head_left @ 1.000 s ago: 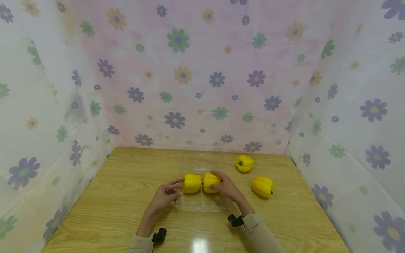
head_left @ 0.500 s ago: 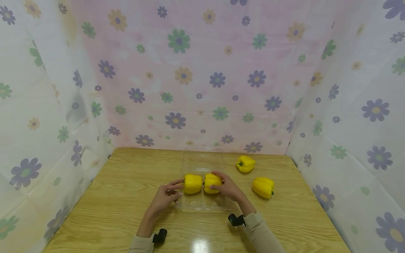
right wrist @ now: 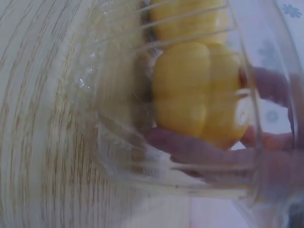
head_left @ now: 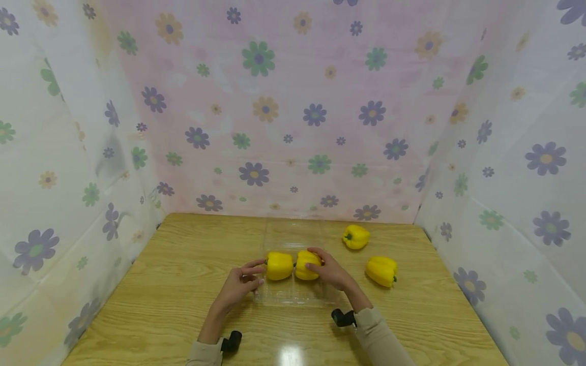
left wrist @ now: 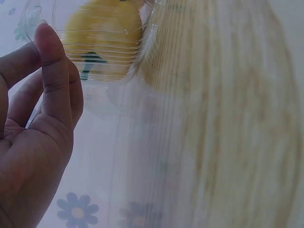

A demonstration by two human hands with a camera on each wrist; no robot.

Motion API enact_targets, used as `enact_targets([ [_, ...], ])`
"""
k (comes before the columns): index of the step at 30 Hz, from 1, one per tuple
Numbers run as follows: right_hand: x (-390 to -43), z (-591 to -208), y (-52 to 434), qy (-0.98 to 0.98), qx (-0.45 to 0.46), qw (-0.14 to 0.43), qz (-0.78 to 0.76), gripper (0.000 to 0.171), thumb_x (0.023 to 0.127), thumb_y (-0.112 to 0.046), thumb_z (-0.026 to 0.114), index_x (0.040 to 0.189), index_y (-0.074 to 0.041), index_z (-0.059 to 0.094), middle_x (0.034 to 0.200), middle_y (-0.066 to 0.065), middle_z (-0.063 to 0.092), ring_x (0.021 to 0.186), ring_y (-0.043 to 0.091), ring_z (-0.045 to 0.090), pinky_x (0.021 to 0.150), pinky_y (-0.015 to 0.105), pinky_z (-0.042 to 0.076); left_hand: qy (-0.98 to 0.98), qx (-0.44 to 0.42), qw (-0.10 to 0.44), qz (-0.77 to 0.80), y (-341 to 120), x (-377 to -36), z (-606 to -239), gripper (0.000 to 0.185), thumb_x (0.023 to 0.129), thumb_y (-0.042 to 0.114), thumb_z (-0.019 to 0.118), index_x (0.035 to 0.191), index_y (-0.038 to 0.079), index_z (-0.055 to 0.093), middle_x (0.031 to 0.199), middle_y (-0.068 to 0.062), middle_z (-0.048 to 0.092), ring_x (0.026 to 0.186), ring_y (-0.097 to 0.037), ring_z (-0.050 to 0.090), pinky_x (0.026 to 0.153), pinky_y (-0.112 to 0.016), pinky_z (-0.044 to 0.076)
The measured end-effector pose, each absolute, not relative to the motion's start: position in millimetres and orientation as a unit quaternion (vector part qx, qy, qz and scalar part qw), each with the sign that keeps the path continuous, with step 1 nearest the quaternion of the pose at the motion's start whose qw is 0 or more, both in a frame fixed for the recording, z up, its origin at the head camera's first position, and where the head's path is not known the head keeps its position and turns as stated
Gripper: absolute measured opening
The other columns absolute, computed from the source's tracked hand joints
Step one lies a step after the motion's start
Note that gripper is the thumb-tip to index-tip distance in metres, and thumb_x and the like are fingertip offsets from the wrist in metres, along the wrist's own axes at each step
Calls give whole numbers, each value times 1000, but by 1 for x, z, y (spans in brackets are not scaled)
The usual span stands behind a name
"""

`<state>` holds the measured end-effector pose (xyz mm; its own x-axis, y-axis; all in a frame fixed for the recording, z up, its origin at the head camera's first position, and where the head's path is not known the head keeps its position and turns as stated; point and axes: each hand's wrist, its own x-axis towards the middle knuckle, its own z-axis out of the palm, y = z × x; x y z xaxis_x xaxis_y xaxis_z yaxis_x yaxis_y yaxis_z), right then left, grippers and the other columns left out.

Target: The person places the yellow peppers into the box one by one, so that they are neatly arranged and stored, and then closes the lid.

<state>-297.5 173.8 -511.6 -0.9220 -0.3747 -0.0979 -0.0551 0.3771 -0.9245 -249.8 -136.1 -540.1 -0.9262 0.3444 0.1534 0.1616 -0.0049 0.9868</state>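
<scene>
A clear plastic clamshell container (head_left: 279, 297) lies opened on the table, its lid (head_left: 293, 231) folded back toward the far side. Two yellow bell peppers sit in it side by side: the left pepper (head_left: 279, 266), stem to the left, and the right pepper (head_left: 303, 264). My left hand (head_left: 234, 288) pinches the container's left edge between thumb (left wrist: 50, 45) and finger. With thumb and fingers spread around it, my right hand (head_left: 333, 272) grips the right pepper, seen through the container's wall in the right wrist view. The palm side of that grip is partly hidden.
Right of the container, two more yellow bell peppers lie on the wooden table (head_left: 192, 254): one farther back (head_left: 356, 237), one nearer (head_left: 381, 271). Flower-patterned curtains (head_left: 293, 127) enclose the table at the back and both sides.
My right thumb has shifted slightly upward on the right pepper. The left hand, the container and the other peppers stay where they were.
</scene>
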Motion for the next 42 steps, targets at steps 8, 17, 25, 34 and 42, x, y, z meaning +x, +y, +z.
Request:
enact_targets([
  [8,-294,-508,169,830,-126,134,-526,56,104,-18,60,154,-4,40,158,24,37,137,39,45,107,53,46,706,177,66,683,-136,-250,-540,37,96,-2,66,131,-14,61,155,-25,42,81,-23,61,61,-23,57],
  [17,-292,-505,169,837,-150,119,-512,55,104,-11,59,154,1,39,160,26,34,148,44,30,116,61,33,705,177,66,684,-136,-250,-540,37,96,-3,65,131,-14,61,155,-25,42,82,-21,62,61,-23,57],
  [25,-288,-501,167,850,-150,104,-494,54,102,-6,60,152,3,42,158,26,37,148,46,29,118,63,29,705,178,64,683,-136,-250,-541,38,97,-1,65,132,-14,59,155,-25,41,85,-28,62,61,-23,57],
  [34,-285,-491,167,873,-166,75,-452,55,100,-4,63,151,2,44,156,27,40,146,48,31,117,65,28,708,175,64,681,-136,-249,-539,37,97,0,66,131,-14,60,156,-25,42,88,-35,62,61,-24,57],
  [42,-278,-473,171,887,-174,58,-423,61,100,-8,64,155,-1,39,156,27,38,144,49,34,116,65,31,710,168,66,680,-136,-249,-538,38,97,2,67,132,-14,60,156,-23,42,87,-31,62,61,-23,57],
])
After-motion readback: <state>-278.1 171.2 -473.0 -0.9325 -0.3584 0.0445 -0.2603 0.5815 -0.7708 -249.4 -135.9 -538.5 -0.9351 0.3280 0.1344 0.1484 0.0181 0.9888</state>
